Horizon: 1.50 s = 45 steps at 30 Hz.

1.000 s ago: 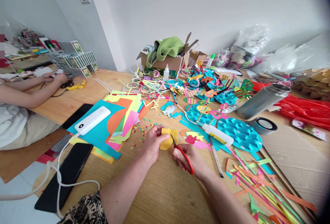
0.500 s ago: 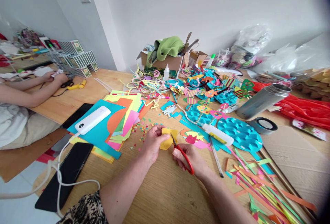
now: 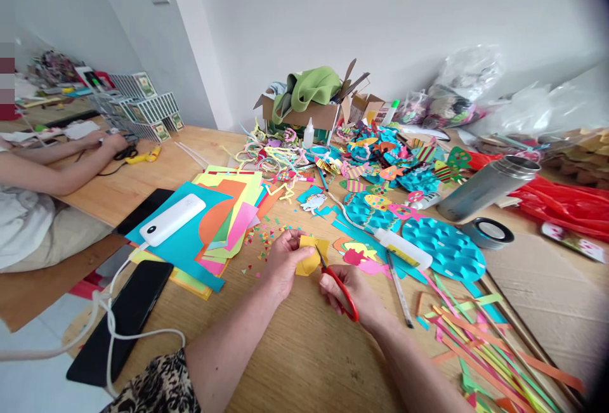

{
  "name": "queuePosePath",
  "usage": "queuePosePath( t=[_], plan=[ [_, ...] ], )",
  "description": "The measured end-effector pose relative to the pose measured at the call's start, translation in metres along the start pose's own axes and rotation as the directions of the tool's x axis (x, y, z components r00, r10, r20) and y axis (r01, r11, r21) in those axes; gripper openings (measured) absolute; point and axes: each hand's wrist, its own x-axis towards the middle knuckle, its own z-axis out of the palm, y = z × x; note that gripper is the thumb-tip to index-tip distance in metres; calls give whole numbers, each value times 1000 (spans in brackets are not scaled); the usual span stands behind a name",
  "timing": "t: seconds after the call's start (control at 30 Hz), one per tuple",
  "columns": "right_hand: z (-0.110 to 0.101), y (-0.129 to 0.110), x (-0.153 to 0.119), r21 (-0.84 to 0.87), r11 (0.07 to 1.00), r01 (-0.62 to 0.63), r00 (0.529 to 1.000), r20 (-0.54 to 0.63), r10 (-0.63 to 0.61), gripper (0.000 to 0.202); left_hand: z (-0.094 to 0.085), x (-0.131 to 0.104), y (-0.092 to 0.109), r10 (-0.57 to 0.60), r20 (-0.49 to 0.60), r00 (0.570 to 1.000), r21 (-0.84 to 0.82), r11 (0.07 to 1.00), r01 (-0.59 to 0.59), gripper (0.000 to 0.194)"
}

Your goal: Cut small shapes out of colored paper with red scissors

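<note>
A small piece of yellow paper [image 3: 308,265] is pinched between the thumb and fingers of my left hand [image 3: 284,265]. In my right hand [image 3: 354,292] are red-handled scissors [image 3: 343,292], their blades at the paper's right part. Just right of the paper lie cut paper fish [image 3: 358,254] in yellow, red and pink. Tiny coloured paper scraps [image 3: 264,235] are scattered beyond my left hand. A white glue bottle [image 3: 404,249] and a pen [image 3: 399,289] lie to the right of the scissors.
Coloured paper sheets [image 3: 190,254], a power bank [image 3: 172,219] and a black phone [image 3: 121,318] lie left. Blue scalloped discs [image 3: 445,248], a steel flask [image 3: 488,188] and paper strips [image 3: 504,343] are right. At far left, another person's arms [image 3: 61,162] rest on the table.
The view has shifted very slightly. My hands, the yellow paper and the scissors look nearly the same as before.
</note>
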Motion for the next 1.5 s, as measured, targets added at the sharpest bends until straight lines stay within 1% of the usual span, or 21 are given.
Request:
queuePosePath(
  t=[0.2,0.53,1.0,1.33,1.5],
  plan=[
    [-1,-1,-1,16,1000,4,1000,9,-5,62,1,-2,1,-31,5,1000,19,999,31,43],
    [0,-1,-1,24,1000,16,1000,19,-16,64,-1,0,-3,-25,31,999,12,1000,25,43],
    [0,-2,-1,41,999,17,1000,-1,-17,66,0,0,-3,-34,9,999,5,999,34,46],
    [0,0,-1,40,999,30,1000,-7,-30,69,0,-2,-2,-34,21,999,7,999,34,45],
    [-1,1,0,40,999,27,1000,-4,-26,70,1,-2,-1,-27,10,1000,-7,1000,27,43]
  ],
)
